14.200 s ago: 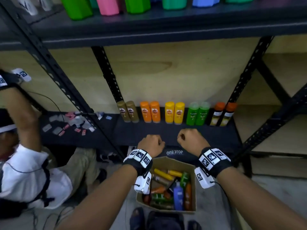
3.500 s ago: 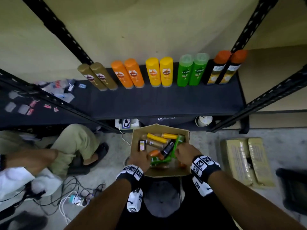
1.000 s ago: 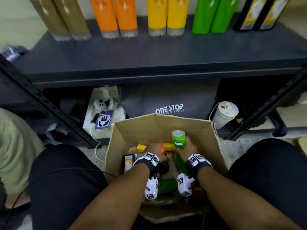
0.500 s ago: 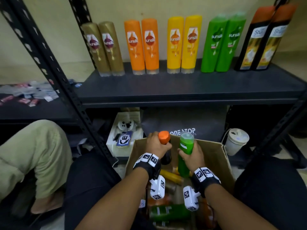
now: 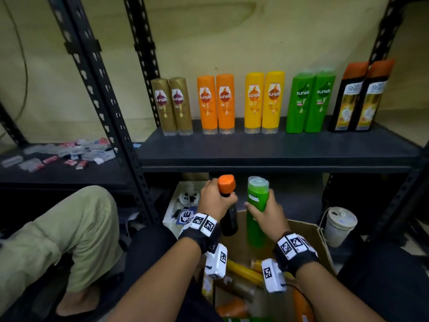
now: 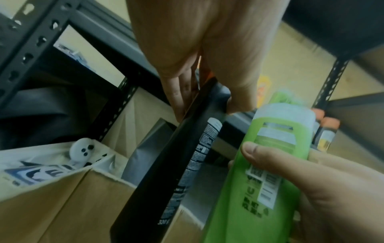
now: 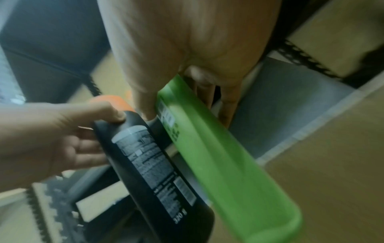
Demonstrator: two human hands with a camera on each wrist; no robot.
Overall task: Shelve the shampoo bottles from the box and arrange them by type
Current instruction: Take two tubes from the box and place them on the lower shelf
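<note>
My left hand (image 5: 214,201) grips a black bottle (image 5: 228,217) with an orange cap, upright, just below the shelf (image 5: 278,154) edge. My right hand (image 5: 267,214) grips a green bottle (image 5: 256,205) beside it. In the left wrist view the black bottle (image 6: 170,172) and green bottle (image 6: 268,164) stand side by side. The right wrist view shows the green bottle (image 7: 218,156) and black bottle (image 7: 155,164) too. Both are held above the cardboard box (image 5: 313,238), where several more bottles lie. On the shelf stand pairs of gold, orange, yellow, green (image 5: 311,102) and black bottles (image 5: 362,96).
Black rack uprights (image 5: 99,94) stand left and right of the shelf. A white cup (image 5: 339,225) and a white carton (image 5: 183,203) sit under the shelf. Another person's leg (image 5: 58,233) is at the left. Small sachets (image 5: 65,153) litter the neighbouring shelf.
Both hands have lifted the black and green bottles up out of the box toward the shelf edge. The head view has tilted up, showing more of the shelf.
</note>
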